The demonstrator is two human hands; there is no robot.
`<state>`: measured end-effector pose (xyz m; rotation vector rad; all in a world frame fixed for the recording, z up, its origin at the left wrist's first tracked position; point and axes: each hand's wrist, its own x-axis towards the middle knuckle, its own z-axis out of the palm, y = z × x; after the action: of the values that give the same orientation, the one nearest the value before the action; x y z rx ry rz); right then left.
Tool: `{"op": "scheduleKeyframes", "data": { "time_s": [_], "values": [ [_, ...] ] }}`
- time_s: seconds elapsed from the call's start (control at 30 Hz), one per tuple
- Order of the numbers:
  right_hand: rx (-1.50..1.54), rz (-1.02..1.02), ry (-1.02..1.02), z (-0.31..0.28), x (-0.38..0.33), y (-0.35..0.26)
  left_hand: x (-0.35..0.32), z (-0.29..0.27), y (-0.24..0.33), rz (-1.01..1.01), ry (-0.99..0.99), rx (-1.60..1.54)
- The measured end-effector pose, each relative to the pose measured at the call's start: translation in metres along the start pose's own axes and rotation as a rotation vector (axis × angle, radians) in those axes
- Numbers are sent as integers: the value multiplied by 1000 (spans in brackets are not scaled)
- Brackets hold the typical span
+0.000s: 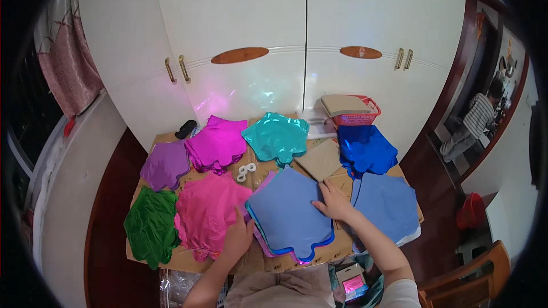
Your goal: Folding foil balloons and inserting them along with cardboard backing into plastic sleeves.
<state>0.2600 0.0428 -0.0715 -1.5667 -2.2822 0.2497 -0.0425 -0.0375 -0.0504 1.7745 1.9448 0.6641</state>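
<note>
Matte-blue, five-sided film stack by front edge of cardboard-covered tabletop. Left hand loosely spread beside it; right hand spread, thumb on stack. Keep layers aligned; avoid creasing.

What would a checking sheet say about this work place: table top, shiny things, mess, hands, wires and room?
Surface: cardboard under everything.
Job's things: middle stack, blue on top, other colours at its edges; around it green pile, pink pile, purple pile, magenta pile, teal pile, dark blue pile, light blue pile.
Clutter: white rolls, black item, red basket, tan board.
Hands: left hand by the pink pile and stack, grip unclear; right hand open, on the stack's right side.
Cables: nothing seen.
Surroundings: white cupboard behind, curtain left, person beyond the doorway right.
</note>
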Motion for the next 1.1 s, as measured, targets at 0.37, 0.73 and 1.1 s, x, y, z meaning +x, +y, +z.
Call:
{"op": "scheduleKeyframes", "data": {
  "time_s": [0.37,0.73,1.1],
  "values": [
    [128,214,-210,-10,17,1,-118,4,-32,-184,-466,-828],
    [603,101,-287,-15,-15,-18,-155,80,-42,-279,-768,-1123],
    [485,188,-482,-35,-18,-33,-143,72,-7,-769,-1056,-1816]
  ]
}}
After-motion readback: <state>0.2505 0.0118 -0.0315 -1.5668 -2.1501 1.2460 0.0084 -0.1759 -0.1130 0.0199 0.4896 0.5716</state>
